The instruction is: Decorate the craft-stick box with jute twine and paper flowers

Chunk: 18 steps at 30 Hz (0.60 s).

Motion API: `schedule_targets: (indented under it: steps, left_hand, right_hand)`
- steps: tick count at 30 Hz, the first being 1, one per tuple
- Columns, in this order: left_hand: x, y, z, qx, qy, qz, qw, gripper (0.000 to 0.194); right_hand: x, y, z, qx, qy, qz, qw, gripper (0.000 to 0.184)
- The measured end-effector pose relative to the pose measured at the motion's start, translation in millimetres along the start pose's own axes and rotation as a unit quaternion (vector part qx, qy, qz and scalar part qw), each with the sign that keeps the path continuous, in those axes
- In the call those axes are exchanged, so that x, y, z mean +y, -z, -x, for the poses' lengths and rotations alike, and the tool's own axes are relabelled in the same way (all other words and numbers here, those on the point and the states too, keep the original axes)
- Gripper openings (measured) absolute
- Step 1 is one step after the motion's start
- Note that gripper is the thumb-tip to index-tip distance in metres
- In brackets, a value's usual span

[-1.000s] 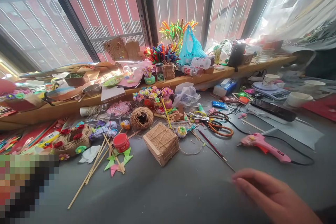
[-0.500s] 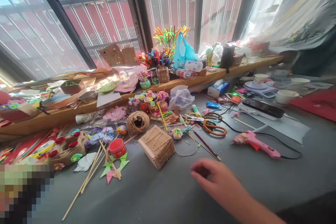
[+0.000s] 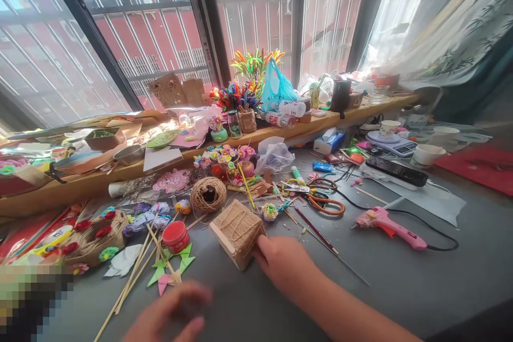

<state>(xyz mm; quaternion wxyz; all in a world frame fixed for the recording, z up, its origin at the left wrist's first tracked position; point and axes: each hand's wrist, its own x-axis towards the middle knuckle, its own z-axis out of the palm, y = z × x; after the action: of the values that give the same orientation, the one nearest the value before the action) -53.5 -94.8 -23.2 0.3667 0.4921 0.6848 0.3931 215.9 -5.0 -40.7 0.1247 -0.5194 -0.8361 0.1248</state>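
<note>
A small box wrapped in brown twine (image 3: 237, 228), with a pale strip along its front edge, rests tilted toward me on the grey table. My right hand (image 3: 282, 262) has its fingers closed against the box's right side; some fingertips are hidden there. My left hand (image 3: 172, 310), smeared by motion, is low in the view with thumb and fingers apart, holding nothing. Between it and the twine ball (image 3: 208, 194) are a red round tub (image 3: 175, 237) and a green-and-pink folded paper star (image 3: 164, 282). Thin wooden sticks (image 3: 130, 281) lie across the star.
Orange-handled scissors (image 3: 326, 205), a dark red pencil (image 3: 316, 228) and a pink glue gun (image 3: 388, 227) with its black cord lie to the right. A phone (image 3: 396, 171) sits farther back. Craft flowers (image 3: 222, 157) stand behind the twine ball, below a crowded wooden ledge (image 3: 308, 123).
My right hand has moved left and forward to touch the twine-wrapped box. My left hand has come into view from below. A thin rod beyond the right forearm is now uncovered.
</note>
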Motion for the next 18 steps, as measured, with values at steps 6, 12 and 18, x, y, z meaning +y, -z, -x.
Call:
schedule_targets:
  steps: [6,12,18]
  left_hand:
    - [15,-67.3,-64,-0.032,-0.197,-0.055,0.978,0.132]
    - [2,-90.9,-68,0.030,-0.207,-0.037,0.977,0.107]
    - [-1,-90.6,-67,0.029,-0.194,0.017,0.981,0.107]
  right_hand:
    - [-1,-7,-4,0.023,0.029,0.025,0.999,0.016]
    - [6,-6,-8,0.045,0.073,0.021,0.996,0.015]
    - [7,-4,2,0.045,0.110,-0.007,0.993,0.017]
